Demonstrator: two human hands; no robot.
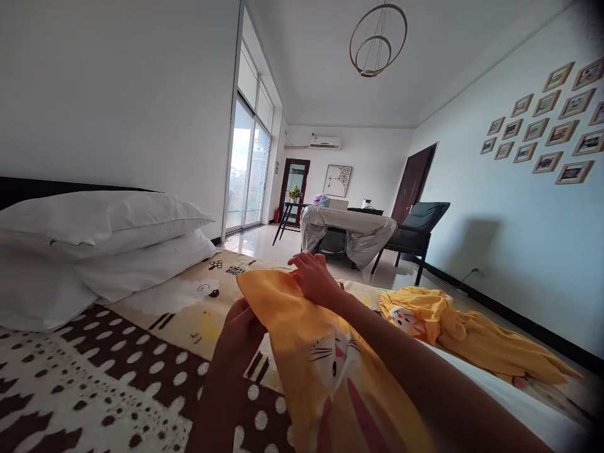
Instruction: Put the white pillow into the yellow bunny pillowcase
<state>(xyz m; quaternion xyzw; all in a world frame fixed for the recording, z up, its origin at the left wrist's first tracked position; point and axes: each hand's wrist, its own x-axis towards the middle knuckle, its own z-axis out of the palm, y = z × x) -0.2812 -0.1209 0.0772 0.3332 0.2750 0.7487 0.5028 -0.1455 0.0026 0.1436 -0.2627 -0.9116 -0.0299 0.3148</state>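
A yellow cloth (302,352) printed with a white rabbit with pink ears hangs between my hands above the bed, its rabbit upside down. My left hand (243,327) pinches its left edge near the top corner. On the upper edge, my right hand (315,277) has its fingers bent over the fabric, with the forearm crossing in front of the lower right part. Whether the cloth is a pillowcase or a garment I cannot tell. A second yellow rabbit-print cloth (453,321) lies crumpled at the right side of the bed.
White pillows (108,226) are stacked at the bed's left end. The bed carries a beige and brown patterned blanket (174,308). Beyond it stand a covered table (346,226) and a black chair (415,229), with a sliding glass door (248,163) at the left.
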